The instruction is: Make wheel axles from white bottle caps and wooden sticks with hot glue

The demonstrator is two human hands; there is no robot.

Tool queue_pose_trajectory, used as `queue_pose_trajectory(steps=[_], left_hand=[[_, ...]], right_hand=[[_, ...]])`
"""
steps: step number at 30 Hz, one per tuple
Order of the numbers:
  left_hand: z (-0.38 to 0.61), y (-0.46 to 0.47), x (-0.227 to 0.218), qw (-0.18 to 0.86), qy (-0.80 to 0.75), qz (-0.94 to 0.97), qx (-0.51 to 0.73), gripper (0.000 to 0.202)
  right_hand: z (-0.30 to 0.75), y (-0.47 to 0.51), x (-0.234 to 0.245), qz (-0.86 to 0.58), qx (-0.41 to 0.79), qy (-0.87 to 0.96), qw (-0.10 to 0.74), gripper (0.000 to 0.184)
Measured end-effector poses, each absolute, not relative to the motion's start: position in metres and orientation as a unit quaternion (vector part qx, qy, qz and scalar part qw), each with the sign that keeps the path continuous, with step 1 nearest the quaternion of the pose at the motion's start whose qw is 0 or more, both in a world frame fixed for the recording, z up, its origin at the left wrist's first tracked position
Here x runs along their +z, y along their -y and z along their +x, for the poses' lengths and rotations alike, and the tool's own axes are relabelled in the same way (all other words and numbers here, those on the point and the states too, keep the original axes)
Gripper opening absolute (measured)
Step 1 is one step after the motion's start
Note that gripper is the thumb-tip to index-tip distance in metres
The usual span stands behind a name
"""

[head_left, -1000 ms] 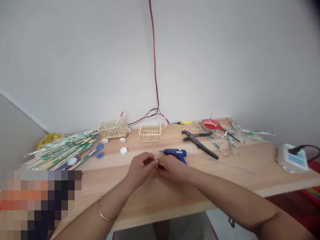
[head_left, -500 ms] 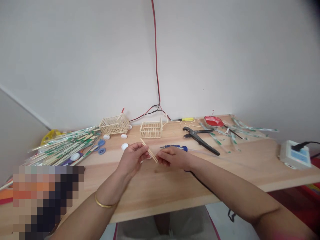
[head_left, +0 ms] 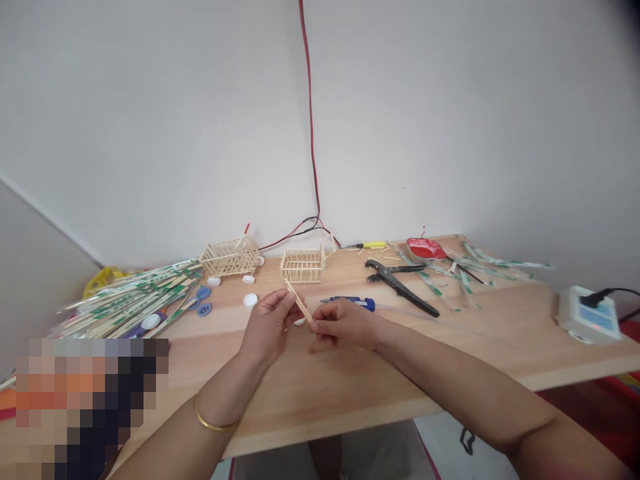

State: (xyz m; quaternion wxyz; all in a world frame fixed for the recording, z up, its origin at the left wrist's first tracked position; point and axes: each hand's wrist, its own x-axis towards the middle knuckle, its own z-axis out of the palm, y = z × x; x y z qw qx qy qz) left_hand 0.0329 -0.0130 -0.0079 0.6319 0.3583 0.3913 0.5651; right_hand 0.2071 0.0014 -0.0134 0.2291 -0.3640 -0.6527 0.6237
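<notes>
Thin wooden sticks: held [head_left: 299, 302] aslant between the two hands, above the front part of the table [head_left: 340, 393], their far ends tipped up to the left.
Left hand: extended [head_left: 267, 327] from the lower left, thumb uppermost, a gold bangle [head_left: 213, 425] worn at the wrist.
Left fingers: closed narrowly, the sticks pinched between thumb and fingertips.
Right hand: brought in [head_left: 347, 323] from the right, knuckles up.
Right fingers: curled, the near end of the sticks pinched by thumb and forefinger.
Glue gun: laid [head_left: 357, 304] just behind the right hand, partly hidden by it.
Stick frame: placed [head_left: 303, 281] beyond the hands, open-slatted.
Stick cart: stood [head_left: 230, 259] to the frame's left, white caps seen at its base.
Pliers: laid [head_left: 400, 287] to the right, handles spread.
Red dish: set [head_left: 416, 256] near the wall; its inside is coated with red, and a dark thin rod [head_left: 470, 272] is seen beside it.
Clear sleeves: heaped [head_left: 135, 300] at the left, filled with sticks.
Blue rings: scattered [head_left: 204, 309] beside the sleeves.
White box: placed [head_left: 587, 317] at the far right, with a black plug inserted.
</notes>
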Motion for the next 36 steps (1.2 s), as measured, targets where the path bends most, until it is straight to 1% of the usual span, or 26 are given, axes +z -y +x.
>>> queue_pose_trajectory(steps=[5, 10, 13, 15, 17, 20, 24, 27, 31, 33, 36], left_hand=[[0.037, 0.016, -0.008, 0.664, -0.384, 0.313, 0.560, 0.026], [0.033, 0.012, -0.009, 0.686, -0.388, 0.274, 0.551, 0.014], [0.028, 0.008, -0.007, 0.687, -0.390, 0.267, 0.552, 0.008], [0.025, 0.006, -0.006, 0.685, -0.399, 0.261, 0.551, 0.007], [0.025, 0.006, -0.005, 0.685, -0.409, 0.255, 0.546, 0.006], [0.026, 0.007, -0.006, 0.686, -0.407, 0.261, 0.544, 0.006], [0.028, 0.008, -0.010, 0.686, -0.406, 0.271, 0.540, 0.009], [0.029, 0.009, -0.011, 0.685, -0.401, 0.279, 0.540, 0.014], [0.028, 0.011, -0.008, 0.637, -0.420, 0.360, 0.537, 0.023], [0.026, 0.014, -0.005, 0.591, -0.443, 0.420, 0.527, 0.025], [0.021, 0.017, 0.002, 0.516, -0.465, 0.510, 0.507, 0.026]], right_hand=[[0.204, -0.001, -0.019, -0.365, 0.632, 0.646, 0.224, 0.031], [0.204, 0.001, -0.014, -0.355, 0.590, 0.691, 0.220, 0.030], [0.207, 0.001, -0.008, -0.357, 0.500, 0.760, 0.213, 0.022], [0.208, 0.001, -0.005, -0.368, 0.407, 0.799, 0.245, 0.013], [0.208, 0.001, -0.003, -0.356, 0.352, 0.819, 0.280, 0.011], [0.205, 0.003, -0.003, -0.312, 0.320, 0.846, 0.290, 0.015], [0.203, 0.004, -0.003, -0.299, 0.248, 0.881, 0.271, 0.007], [0.203, 0.003, -0.003, -0.297, 0.231, 0.894, 0.242, 0.004], [0.209, 0.001, 0.008, -0.295, 0.234, 0.905, 0.200, 0.016], [0.221, 0.001, 0.018, -0.334, 0.212, 0.896, 0.202, 0.015], [0.255, -0.003, 0.032, -0.434, 0.166, 0.860, 0.210, 0.012]])
